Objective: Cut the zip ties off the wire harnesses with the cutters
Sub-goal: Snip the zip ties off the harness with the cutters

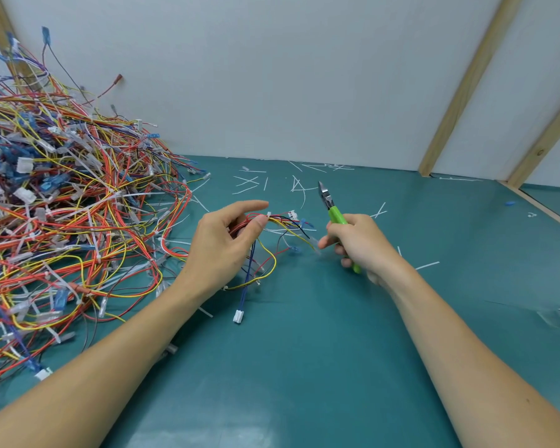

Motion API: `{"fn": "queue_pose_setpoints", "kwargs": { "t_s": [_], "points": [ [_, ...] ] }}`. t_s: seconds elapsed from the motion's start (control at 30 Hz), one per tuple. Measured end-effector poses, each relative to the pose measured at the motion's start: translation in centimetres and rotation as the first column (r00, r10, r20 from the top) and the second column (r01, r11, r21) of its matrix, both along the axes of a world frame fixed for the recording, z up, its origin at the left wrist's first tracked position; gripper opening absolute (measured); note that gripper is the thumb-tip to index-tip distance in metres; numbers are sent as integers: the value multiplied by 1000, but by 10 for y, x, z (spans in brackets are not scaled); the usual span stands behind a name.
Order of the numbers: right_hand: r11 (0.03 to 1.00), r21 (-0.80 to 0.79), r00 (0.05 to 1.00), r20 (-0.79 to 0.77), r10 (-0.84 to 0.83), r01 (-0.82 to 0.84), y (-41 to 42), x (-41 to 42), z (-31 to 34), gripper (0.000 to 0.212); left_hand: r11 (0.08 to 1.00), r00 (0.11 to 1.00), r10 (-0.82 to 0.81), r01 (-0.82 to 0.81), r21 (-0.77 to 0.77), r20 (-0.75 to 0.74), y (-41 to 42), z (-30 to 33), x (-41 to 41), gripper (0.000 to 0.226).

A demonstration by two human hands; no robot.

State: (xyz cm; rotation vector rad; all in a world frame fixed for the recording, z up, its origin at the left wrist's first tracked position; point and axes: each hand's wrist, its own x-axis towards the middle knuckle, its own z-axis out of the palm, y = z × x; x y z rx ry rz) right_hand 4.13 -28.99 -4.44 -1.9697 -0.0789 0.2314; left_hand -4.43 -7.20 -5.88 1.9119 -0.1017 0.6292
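The wire harness [272, 227], light and limp, is pinched in the left hand [220, 244] above the green mat [304, 367]; grip beside the tie while the right hand [359, 244] holds the cutters [332, 210].

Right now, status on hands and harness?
Left hand grips harness. Right hand holds cutters, clear of wires. Wire pile left, nothing blocking.
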Motion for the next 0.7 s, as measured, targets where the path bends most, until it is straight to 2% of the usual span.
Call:
{"fn": "queue_pose_setpoints", "kwargs": {
  "t_s": [0.17,0.33,0.4,0.47,0.57,0.7],
  "points": [
    [993,119,994,-109,22,-8,1,-2,5,2,1000,1000,15,-15,-4,14,-2,1,-2,15],
    [957,273,953,-252,171,-100,4,-10,11,11,1000,998,3,-2,-9,59,-4,3,-4,22],
    [922,369,941,-255,223,-119,8,-12,11,16,997,996,-25,18,78,85,-7,4,-6,28],
    [892,441,941,-249,229,-100,12,-13,10,17,970,989,-99,71,233,113,-10,4,-8,34],
    [876,481,960,-233,153,-23,12,-12,8,11,853,976,-209,148,501,68,-16,5,-13,39],
    [807,590,966,-221,130,27,7,-10,8,12,741,961,-273,188,645,34,-20,7,-15,41]
  ]
}}
